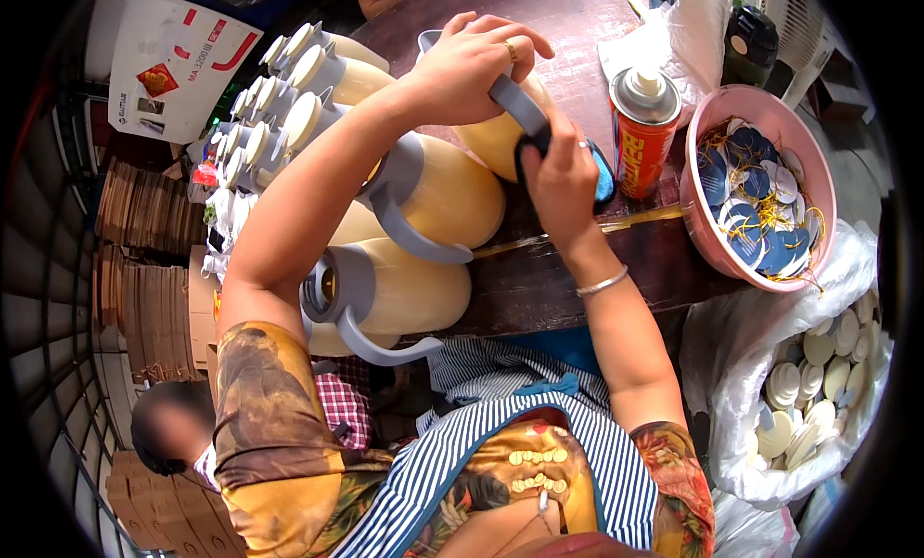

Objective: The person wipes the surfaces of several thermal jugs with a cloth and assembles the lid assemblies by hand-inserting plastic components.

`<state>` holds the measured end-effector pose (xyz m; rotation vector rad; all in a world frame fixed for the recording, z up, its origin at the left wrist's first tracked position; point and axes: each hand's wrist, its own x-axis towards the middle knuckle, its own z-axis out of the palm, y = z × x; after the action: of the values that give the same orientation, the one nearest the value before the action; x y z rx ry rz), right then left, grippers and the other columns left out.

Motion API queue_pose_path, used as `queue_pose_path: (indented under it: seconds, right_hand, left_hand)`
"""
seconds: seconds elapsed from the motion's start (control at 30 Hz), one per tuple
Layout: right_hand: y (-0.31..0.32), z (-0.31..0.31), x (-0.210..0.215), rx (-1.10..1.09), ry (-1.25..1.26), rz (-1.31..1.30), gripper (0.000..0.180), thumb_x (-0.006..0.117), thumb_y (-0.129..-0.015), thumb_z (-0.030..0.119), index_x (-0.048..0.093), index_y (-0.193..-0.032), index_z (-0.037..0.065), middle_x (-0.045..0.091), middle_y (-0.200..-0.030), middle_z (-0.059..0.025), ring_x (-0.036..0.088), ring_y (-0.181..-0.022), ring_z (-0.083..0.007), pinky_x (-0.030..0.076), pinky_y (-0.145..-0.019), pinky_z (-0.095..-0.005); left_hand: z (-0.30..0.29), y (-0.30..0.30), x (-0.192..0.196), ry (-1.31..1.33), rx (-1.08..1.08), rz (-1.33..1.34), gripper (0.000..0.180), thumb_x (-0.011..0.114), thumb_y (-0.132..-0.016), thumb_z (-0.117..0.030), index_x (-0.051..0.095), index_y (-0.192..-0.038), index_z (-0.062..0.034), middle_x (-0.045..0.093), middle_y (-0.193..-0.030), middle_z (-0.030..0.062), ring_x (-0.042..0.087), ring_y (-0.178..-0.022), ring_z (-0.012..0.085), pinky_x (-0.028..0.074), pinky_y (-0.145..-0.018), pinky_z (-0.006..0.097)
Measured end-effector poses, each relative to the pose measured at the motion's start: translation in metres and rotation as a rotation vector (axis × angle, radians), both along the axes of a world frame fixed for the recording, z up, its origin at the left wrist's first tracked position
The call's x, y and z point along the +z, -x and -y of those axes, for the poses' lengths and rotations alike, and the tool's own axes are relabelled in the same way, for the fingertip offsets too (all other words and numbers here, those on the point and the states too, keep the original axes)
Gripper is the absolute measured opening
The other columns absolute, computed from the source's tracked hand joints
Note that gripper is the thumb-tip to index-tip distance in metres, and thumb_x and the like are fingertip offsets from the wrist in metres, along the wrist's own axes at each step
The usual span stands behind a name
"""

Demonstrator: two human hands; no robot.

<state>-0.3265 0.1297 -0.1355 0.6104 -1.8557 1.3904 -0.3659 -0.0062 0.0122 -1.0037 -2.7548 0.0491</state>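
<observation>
My left hand (472,62) lies over the grey top of a cream vacuum jug (489,139), its fingers bent round the top. The jug's grey handle (520,105) points toward my right hand (563,178). That hand is closed round a black-edged pad with a blue face (604,178), held against the jug near the handle. Much of the jug's top is hidden by my left hand. Left of it, other cream jugs with grey collars and handles (452,202) stand close together, two without lids nearest me (409,284).
An orange spray can (642,134) stands right of the pad on the dark table (520,288). Beyond it are a pink basin (695,192) of round tags and a plastic bag (731,433) of cream discs. Lidded jugs (313,72) crowd the left; a person (178,428) is at lower left.
</observation>
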Motion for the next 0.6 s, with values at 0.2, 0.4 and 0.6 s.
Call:
queue_pose_path:
  seconds: [0.2, 0.4, 0.6]
  right_hand:
    - [0.01, 0.013, 0.022, -0.118, -0.133, -0.046, 0.038, 0.066, -0.083, 0.006, 0.047, -0.116, 0.001, 0.063, -0.096, -0.0187, 0.065, -0.076, -0.035, 0.054, -0.061, -0.0404]
    - [0.004, -0.005, -0.013, 0.263, -0.021, 0.25, 0.036, 0.064, -0.087, 0.006, 0.045, -0.116, -0.001, 0.061, -0.086, -0.0253, 0.061, -0.075, -0.0452, 0.049, -0.062, -0.0473]
    - [-0.033, -0.032, -0.057, 0.36, -0.141, 0.586, 0.028, 0.059, -0.084, 0.002, 0.049, -0.11, 0.005, 0.061, -0.087, -0.0221, 0.06, -0.083, -0.0436, 0.047, -0.069, -0.0505]
  left_hand:
    - [0.007, -0.003, 0.006, 0.005, -0.048, 0.081, 0.061, 0.069, -0.066, 0.004, 0.055, -0.123, -0.0153, 0.057, -0.133, 0.0017, 0.048, -0.127, 0.0253, 0.03, -0.109, 0.041]
    - [0.01, -0.004, 0.007, -0.001, -0.008, 0.122, 0.078, 0.067, -0.061, 0.01, 0.052, -0.132, -0.0186, 0.057, -0.133, 0.0018, 0.047, -0.129, 0.0243, 0.027, -0.114, 0.042]
    - [0.008, -0.011, 0.017, -0.004, -0.138, 0.237, 0.072, 0.069, -0.062, 0.007, 0.054, -0.129, -0.0174, 0.058, -0.132, 0.0037, 0.046, -0.131, 0.0252, 0.024, -0.115, 0.044]
